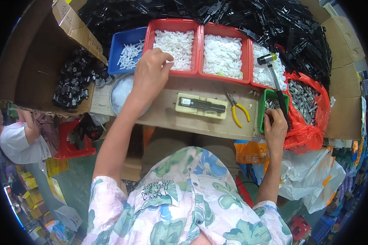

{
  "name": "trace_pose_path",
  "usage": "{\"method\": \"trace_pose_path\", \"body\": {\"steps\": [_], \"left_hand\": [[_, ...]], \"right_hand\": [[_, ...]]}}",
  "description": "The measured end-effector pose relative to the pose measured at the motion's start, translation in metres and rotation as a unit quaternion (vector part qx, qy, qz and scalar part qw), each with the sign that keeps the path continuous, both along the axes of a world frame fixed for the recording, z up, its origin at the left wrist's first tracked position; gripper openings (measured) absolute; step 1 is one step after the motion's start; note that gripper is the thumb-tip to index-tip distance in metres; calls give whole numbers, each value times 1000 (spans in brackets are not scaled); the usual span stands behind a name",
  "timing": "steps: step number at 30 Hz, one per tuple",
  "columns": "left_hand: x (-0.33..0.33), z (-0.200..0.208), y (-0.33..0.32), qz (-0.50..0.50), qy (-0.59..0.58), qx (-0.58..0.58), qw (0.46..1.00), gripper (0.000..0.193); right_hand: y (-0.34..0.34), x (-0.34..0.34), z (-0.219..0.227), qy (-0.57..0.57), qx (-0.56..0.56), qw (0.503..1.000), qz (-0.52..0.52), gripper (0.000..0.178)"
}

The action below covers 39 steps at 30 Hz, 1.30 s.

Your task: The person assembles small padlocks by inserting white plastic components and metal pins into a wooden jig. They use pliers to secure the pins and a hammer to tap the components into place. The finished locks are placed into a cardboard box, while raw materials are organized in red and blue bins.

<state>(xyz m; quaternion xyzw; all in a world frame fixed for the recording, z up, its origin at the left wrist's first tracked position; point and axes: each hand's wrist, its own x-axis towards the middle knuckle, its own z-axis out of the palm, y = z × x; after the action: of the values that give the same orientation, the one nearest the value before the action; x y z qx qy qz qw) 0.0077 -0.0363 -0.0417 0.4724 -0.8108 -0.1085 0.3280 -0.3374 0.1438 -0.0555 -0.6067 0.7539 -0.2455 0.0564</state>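
Observation:
My left hand (152, 71) is closed in a pinch over the front left of a red bin of white plastic parts (180, 45). A small white plastic part shows at its fingertips. At the right, my right hand (276, 125) reaches into the near end of a green tray (261, 110) of small metal pieces, its fingers curled together. Whatever they grip is hidden. Between the hands lies a cream fixture (183, 107) with a black mechanism (204, 105) set in it. Yellow-handled pliers (238, 110) rest to the fixture's right.
A hammer (279, 83) lies across the green tray's far edge. Beyond the bench stand a blue bin (115, 51), another red bin (226, 71) and a heap of black parts (282, 28). A red bag (321, 112) of grey pieces sits right; a cardboard box (32, 61) holds dark parts left.

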Motion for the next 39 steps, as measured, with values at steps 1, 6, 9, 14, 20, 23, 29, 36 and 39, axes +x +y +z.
{"method": "trace_pose_path", "body": {"steps": [1, 6, 9, 14, 20, 23, 29, 36, 39], "left_hand": [[3, -4, -12, -13, -38, -20, 999, 10], [9, -7, -40, -38, -118, 65, 990, 11], [7, -11, -43, -57, -111, 13, 992, 10], [-1, -2, -30, -50, 3, 6, 999, 8], [-21, 18, 28, -47, 159, 141, 976, 11], [-42, 2, 55, -88, 313, 318, 891, 14], [-78, -11, 95, -86, 432, 488, 753, 16], [-84, -1, 107, -63, 429, 507, 745, 17], [-85, 2, 106, -65, 411, 509, 754, 21]], "right_hand": [[0, -1, -2, -8, -1, 1000, -4, 7], [-1, -3, -3, -39, -21, 999, -3, 7], [0, -5, -3, -60, -34, 998, -3, 7], [2, -10, -1, -75, -43, 996, -4, 5], [3, 0, 17, -93, -99, 990, -29, 7], [3, 12, 18, -208, -161, 965, 2, 7], [-6, 80, 27, -304, -174, 928, 126, 11], [-12, 100, 22, -277, -197, 928, 153, 17], [-12, 99, 21, -269, -210, 925, 166, 18]]}}
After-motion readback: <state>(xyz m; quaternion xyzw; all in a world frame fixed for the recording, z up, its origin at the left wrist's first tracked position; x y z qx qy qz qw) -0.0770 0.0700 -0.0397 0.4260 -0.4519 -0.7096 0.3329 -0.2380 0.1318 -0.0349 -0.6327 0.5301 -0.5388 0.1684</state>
